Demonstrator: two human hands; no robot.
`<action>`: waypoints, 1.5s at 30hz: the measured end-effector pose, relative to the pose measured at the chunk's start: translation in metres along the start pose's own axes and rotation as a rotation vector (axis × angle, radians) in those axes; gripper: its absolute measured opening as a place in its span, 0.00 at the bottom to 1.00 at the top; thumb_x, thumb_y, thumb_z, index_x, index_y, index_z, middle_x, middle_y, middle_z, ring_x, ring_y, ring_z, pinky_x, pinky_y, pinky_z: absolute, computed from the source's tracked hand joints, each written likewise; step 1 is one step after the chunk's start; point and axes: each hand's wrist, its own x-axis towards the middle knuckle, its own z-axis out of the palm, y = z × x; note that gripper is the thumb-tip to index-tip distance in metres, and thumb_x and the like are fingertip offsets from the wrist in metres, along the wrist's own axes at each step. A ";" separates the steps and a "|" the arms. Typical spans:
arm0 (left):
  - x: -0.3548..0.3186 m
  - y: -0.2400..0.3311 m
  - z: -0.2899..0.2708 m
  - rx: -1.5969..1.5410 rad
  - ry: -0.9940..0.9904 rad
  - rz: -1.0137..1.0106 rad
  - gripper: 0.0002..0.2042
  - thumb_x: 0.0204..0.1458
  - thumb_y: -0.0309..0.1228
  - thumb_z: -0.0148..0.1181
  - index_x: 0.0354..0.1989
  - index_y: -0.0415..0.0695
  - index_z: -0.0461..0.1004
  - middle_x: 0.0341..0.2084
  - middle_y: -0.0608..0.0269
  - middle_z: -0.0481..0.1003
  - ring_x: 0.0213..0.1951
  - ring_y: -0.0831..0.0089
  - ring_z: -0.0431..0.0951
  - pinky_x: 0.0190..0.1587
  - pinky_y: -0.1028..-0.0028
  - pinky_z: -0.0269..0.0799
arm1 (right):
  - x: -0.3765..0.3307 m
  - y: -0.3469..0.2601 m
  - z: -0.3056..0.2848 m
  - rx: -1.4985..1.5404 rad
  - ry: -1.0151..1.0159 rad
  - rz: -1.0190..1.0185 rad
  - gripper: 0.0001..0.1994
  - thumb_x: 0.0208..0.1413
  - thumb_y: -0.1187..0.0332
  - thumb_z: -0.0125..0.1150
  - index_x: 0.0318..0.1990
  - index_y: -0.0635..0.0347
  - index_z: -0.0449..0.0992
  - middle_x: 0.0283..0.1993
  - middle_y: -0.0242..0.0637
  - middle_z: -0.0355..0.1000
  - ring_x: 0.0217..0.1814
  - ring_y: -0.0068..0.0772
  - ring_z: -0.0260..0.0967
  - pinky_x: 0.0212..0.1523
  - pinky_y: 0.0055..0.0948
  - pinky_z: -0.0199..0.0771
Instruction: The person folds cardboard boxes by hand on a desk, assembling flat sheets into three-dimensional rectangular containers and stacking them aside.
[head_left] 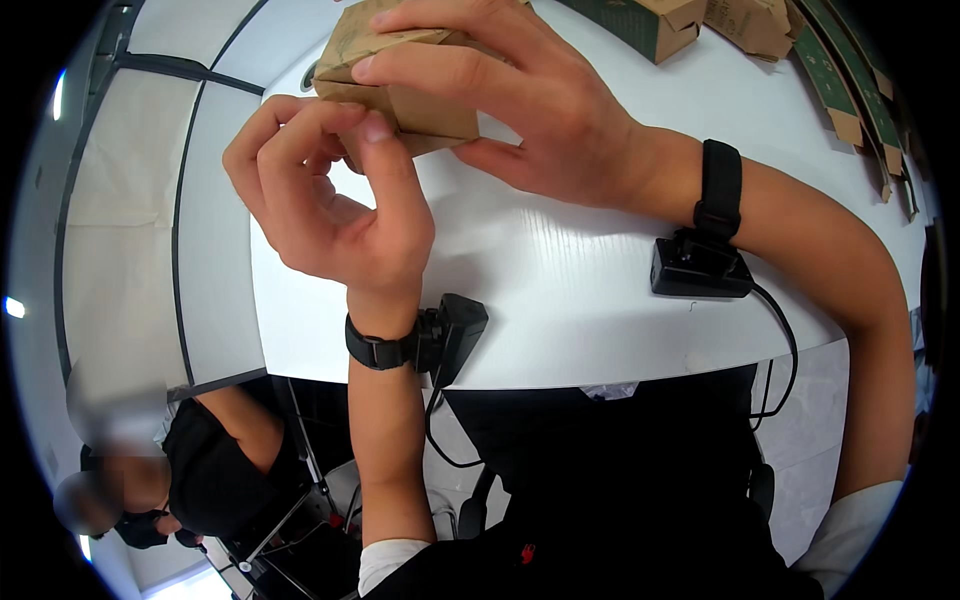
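– Where the brown box (430,112) is held up over the counter (580,300), what might be feared?
– A crease, perhaps: near edge pinched by the left hand (375,240), thumb and forefinger; too hard a squeeze would be blamed
– And the right hand (560,120)?
– Box clasped between thumb and fingers; if loosened, a slip might be caused
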 end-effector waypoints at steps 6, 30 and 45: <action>0.001 0.002 0.010 -0.176 0.100 -0.074 0.08 0.50 0.16 0.62 0.39 0.38 0.75 0.45 0.57 0.69 0.34 0.76 0.72 0.31 0.80 0.70 | 0.001 -0.011 -0.010 0.018 -0.031 0.090 0.24 0.53 0.76 0.70 0.59 0.56 0.75 0.58 0.47 0.66 0.57 0.50 0.71 0.55 0.41 0.76; -0.034 0.007 -0.047 0.497 -0.177 -0.871 0.34 0.42 0.38 0.76 0.55 0.37 0.64 0.54 0.47 0.59 0.56 0.52 0.66 0.57 0.61 0.70 | -0.016 -0.028 -0.025 0.405 -0.673 0.628 0.38 0.51 0.75 0.60 0.73 0.47 0.60 0.72 0.38 0.62 0.72 0.40 0.61 0.70 0.43 0.66; -0.047 0.012 -0.128 0.400 -0.072 -0.743 0.31 0.44 0.29 0.74 0.60 0.40 0.72 0.50 0.54 0.75 0.50 0.65 0.77 0.45 0.67 0.82 | -0.006 -0.032 -0.038 0.435 -0.794 0.693 0.26 0.55 0.77 0.59 0.64 0.54 0.70 0.62 0.37 0.72 0.64 0.34 0.69 0.64 0.38 0.70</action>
